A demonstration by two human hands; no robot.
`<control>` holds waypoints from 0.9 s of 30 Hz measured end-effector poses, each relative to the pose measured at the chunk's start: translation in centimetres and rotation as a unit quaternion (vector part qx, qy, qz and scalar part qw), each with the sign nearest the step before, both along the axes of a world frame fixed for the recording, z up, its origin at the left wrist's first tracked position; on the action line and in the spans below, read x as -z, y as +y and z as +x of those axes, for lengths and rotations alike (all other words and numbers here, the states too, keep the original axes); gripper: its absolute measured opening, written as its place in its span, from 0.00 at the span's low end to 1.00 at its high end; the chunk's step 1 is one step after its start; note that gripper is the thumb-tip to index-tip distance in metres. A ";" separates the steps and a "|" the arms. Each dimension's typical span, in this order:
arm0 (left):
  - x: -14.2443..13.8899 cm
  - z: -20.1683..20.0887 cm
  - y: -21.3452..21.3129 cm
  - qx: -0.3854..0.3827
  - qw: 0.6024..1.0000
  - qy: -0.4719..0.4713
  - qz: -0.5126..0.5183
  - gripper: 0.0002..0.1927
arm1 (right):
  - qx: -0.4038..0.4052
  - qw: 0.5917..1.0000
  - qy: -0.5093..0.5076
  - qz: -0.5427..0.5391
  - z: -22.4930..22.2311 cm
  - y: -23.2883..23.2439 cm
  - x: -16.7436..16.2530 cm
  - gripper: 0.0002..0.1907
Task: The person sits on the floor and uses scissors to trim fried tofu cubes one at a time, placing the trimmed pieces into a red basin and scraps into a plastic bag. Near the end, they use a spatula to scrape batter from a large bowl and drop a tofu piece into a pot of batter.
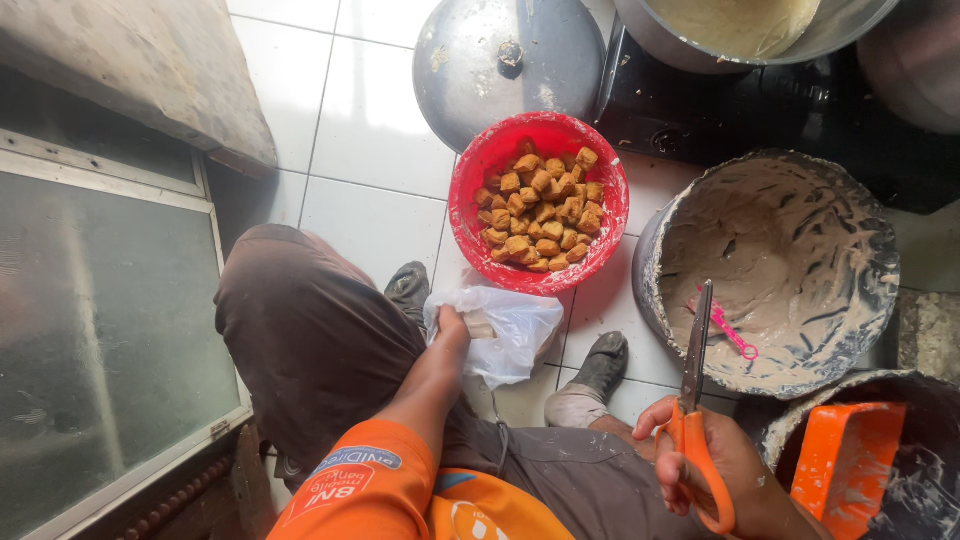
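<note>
Nearest, at five o'clock, the right hand (715,470) grips orange-handled scissors (694,400) with fingers through the loops, blades closed and pointing up. Toward the middle, the left hand (452,330) pinches a white plastic bag (512,335) lying on the tiled floor (375,120) between two grey socked feet. Farther, at twelve o'clock, sits a red bowl (480,165) of fried tofu cubes (541,210), with a paste-smeared basin (790,255) at two o'clock.

Single head cam, pointing almost straight down from above a seated person. Close range: knees and both forearms fill the lower frame, left hand (452,325) centre, right hand (715,470) bottom right. Tiled floor (375,120) runs to the top edge, red bowl (480,170) mid-frame. No second view, so no overlap.
</note>
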State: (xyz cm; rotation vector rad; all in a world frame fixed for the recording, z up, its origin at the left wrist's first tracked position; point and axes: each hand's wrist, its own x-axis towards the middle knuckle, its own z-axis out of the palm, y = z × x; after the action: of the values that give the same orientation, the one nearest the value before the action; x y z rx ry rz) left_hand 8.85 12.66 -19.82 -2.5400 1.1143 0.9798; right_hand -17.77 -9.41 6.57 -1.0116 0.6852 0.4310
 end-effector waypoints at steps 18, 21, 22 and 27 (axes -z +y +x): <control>1.4 0.2 0.1 -0.063 0.997 0.041 -0.016 0.23 | -0.085 0.985 0.062 -0.135 2.2 0.9 -2.3 0.28; 0.8 -0.2 -0.3 -0.066 0.997 0.048 -0.018 0.22 | -0.069 0.987 0.056 -0.135 0.8 0.7 -0.8 0.28; 0.6 -0.3 -0.3 -0.069 0.996 0.049 -0.021 0.22 | -0.048 0.990 0.031 -0.127 0.2 0.6 0.1 0.28; 0.3 -1.1 -0.3 -0.093 0.993 0.064 -0.043 0.21 | 0.114 0.978 -0.018 -0.174 -1.1 -0.6 3.8 0.25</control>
State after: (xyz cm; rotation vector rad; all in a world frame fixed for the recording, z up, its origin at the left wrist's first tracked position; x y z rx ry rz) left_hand 7.72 12.35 -20.15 -2.7228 0.9851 1.1795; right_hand -18.83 -9.97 2.77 -1.2500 0.8519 0.0923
